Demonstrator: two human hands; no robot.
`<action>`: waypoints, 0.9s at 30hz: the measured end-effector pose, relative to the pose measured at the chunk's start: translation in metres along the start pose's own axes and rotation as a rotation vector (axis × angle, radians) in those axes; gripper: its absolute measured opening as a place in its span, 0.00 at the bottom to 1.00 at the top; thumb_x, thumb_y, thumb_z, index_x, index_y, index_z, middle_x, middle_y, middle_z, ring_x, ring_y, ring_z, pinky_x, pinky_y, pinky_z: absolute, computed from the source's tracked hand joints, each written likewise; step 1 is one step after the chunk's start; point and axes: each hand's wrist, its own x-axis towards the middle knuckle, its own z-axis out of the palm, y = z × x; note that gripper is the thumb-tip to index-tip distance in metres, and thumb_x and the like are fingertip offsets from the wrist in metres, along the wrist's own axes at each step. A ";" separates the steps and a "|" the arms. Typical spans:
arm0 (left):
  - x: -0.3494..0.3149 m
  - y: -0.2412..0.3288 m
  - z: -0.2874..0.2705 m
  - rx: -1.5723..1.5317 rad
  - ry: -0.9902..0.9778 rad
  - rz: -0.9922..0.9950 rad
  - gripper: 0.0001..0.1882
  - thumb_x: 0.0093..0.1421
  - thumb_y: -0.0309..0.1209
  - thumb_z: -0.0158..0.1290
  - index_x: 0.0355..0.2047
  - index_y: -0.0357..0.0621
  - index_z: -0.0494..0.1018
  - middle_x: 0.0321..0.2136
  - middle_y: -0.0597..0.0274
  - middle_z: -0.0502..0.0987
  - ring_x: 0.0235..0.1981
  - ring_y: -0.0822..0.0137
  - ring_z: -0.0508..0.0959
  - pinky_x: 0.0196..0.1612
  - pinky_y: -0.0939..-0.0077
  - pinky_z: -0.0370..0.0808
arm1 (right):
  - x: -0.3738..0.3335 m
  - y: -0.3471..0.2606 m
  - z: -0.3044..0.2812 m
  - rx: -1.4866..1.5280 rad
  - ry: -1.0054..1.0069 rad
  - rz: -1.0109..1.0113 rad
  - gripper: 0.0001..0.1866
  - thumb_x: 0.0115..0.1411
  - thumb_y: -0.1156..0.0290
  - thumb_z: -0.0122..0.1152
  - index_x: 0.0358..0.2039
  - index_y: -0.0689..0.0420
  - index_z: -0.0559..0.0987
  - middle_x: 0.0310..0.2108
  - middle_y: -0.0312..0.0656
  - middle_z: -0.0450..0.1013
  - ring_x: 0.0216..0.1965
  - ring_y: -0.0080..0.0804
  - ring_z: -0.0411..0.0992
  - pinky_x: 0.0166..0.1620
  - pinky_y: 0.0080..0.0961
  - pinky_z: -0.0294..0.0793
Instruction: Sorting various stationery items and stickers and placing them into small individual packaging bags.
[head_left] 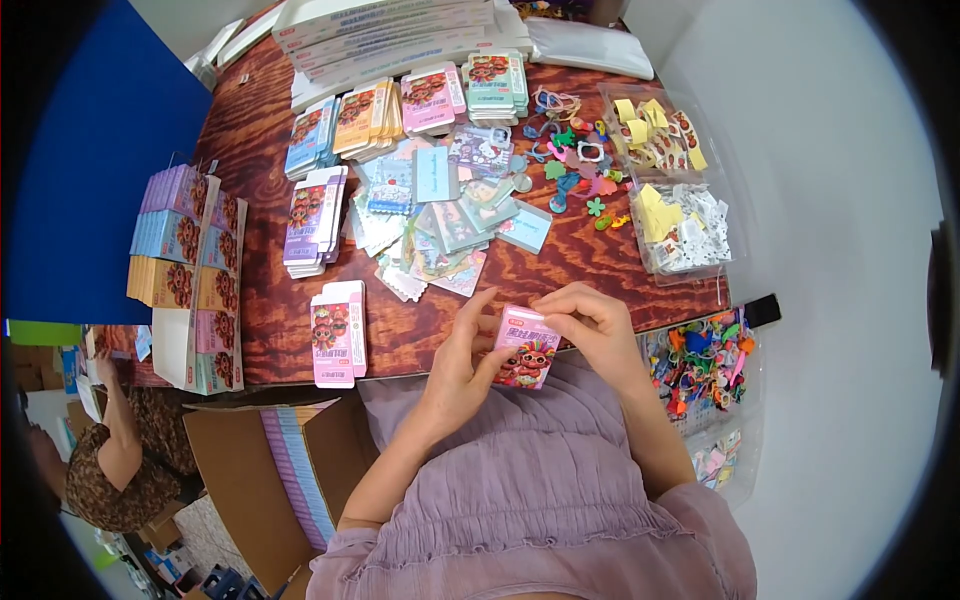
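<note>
Close to my body, at the table's front edge, I hold a small pink cardboard box (526,348) with a cartoon picture on its front. My left hand (458,368) grips its left side, the thumb lying on the front face. The fingers of my right hand (597,328) are pinched together at the box's upper right edge, by its top. What lies behind the box is hidden. To the left, a pink unfolded carton (340,334) lies on the table, nearer to my left hand than the other cartons.
Stacked flat cartons (430,100) line the back. Mid-table lies a heap of printed cards and packets (432,175); colourful trinkets (575,160) lie right of it. Clear trays (690,230) stand at right, a display box (190,250) at left. Below is an open cardboard carton (235,470). Another person (125,450) sits left.
</note>
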 end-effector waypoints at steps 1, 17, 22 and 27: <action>0.001 0.001 0.000 -0.002 0.000 -0.002 0.33 0.62 0.17 0.54 0.66 0.39 0.55 0.46 0.49 0.75 0.46 0.61 0.80 0.46 0.71 0.78 | -0.003 0.002 0.001 -0.001 -0.001 0.002 0.06 0.59 0.82 0.63 0.38 0.66 0.82 0.40 0.40 0.77 0.41 0.21 0.76 0.40 0.18 0.75; -0.022 -0.001 -0.058 0.229 0.097 0.020 0.20 0.64 0.25 0.54 0.57 0.42 0.70 0.45 0.54 0.74 0.44 0.60 0.75 0.46 0.70 0.73 | -0.006 0.012 0.058 0.140 -0.003 0.150 0.15 0.64 0.80 0.56 0.51 0.66 0.78 0.44 0.44 0.79 0.44 0.25 0.77 0.44 0.19 0.76; -0.059 -0.029 -0.181 0.431 0.725 0.061 0.26 0.67 0.19 0.46 0.66 0.41 0.64 0.56 0.59 0.75 0.43 0.71 0.76 0.46 0.76 0.74 | 0.039 0.017 0.135 -0.432 -0.306 -0.295 0.20 0.61 0.72 0.62 0.53 0.63 0.76 0.43 0.51 0.78 0.43 0.43 0.76 0.45 0.33 0.76; -0.057 -0.041 -0.221 0.691 0.851 -0.088 0.29 0.66 0.25 0.51 0.67 0.41 0.59 0.57 0.43 0.72 0.55 0.55 0.75 0.56 0.65 0.70 | 0.073 0.033 0.227 -0.888 -0.283 -0.579 0.43 0.44 0.63 0.75 0.58 0.65 0.66 0.44 0.48 0.71 0.52 0.46 0.66 0.49 0.38 0.68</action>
